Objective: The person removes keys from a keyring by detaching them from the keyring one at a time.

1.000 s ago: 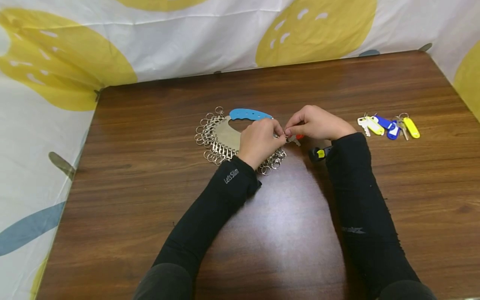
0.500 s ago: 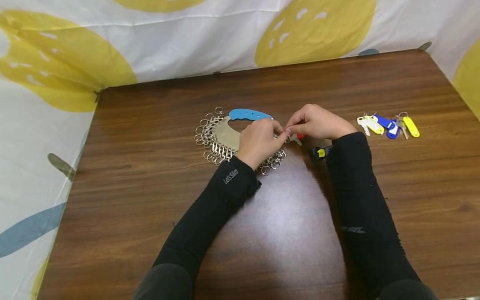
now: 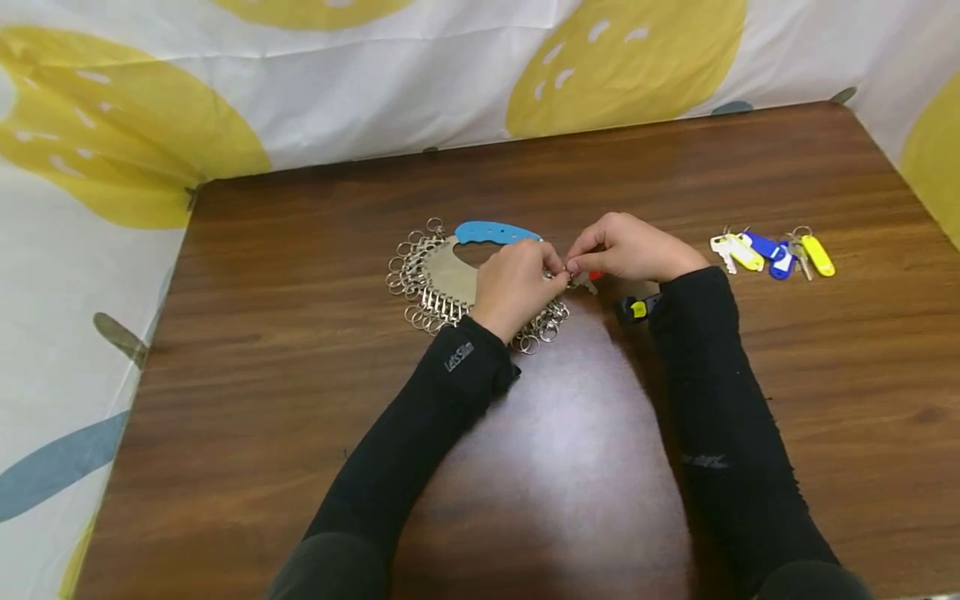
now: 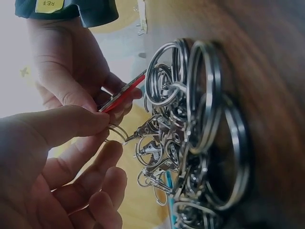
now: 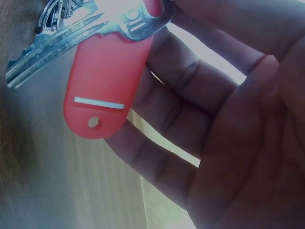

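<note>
A fan-shaped metal plate (image 3: 442, 271) with a blue handle (image 3: 498, 232) lies on the table, its curved edge hung with many clasps and split rings (image 4: 205, 95). Over its right side, my left hand (image 3: 517, 283) pinches one split ring (image 4: 117, 130) between thumb and finger; that ring hangs from a clasp. My right hand (image 3: 637, 247) meets it there, holding a silver key (image 5: 57, 43) and a red key tag (image 5: 105, 81) by their upper end. The other right fingers lie behind the tag. Where key and ring meet is hidden by the fingertips.
To the right lie several keys with tags: a pale yellow tag (image 3: 746, 252), blue tags (image 3: 765, 245) and a bright yellow tag (image 3: 818, 256). A black and yellow device (image 3: 637, 309) sits at my right wrist. Patterned cloth (image 3: 390, 92) borders the table's back and sides.
Both hands stay together at the same spot with the ring and the key. Only the head view drifts slightly; any finger movement is too small to tell.
</note>
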`<act>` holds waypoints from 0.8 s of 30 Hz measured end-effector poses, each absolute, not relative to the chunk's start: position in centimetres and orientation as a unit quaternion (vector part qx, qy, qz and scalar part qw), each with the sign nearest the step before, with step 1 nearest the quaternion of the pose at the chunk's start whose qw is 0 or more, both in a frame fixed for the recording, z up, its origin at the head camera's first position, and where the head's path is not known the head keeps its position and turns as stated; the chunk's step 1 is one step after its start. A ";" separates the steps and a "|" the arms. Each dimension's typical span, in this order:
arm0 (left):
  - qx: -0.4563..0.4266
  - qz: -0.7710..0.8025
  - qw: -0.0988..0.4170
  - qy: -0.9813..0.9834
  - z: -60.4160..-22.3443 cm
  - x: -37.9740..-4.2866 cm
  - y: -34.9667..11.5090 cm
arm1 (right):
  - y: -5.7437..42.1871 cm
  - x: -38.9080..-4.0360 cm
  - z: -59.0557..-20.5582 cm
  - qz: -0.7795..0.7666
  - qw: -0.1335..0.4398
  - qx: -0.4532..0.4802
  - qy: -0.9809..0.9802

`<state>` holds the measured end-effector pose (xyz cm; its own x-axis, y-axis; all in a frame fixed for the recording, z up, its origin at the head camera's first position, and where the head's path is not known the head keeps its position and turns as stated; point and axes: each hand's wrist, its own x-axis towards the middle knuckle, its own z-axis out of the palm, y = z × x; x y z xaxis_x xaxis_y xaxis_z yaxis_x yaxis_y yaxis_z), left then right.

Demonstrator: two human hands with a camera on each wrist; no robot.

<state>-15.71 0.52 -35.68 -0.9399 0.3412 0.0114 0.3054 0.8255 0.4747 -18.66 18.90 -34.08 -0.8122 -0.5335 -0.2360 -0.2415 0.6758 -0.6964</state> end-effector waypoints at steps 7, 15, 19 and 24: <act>0.181 0.247 0.041 0.951 -35.8 -15.6 0.4 | 18.8 -18.4 -34.1 -0.340 0.216 -0.221 0.888; 0.185 0.232 0.038 0.954 -36.1 -15.3 0.3 | 18.7 -18.4 -34.5 -0.344 0.216 -0.225 0.886; 0.191 0.242 0.038 0.951 -36.1 -15.4 0.3 | 18.8 -18.4 -34.3 -0.337 0.208 -0.227 0.890; 0.194 0.258 0.046 0.945 -36.0 -15.7 0.4 | 18.9 -18.5 -33.9 -0.328 0.202 -0.230 0.894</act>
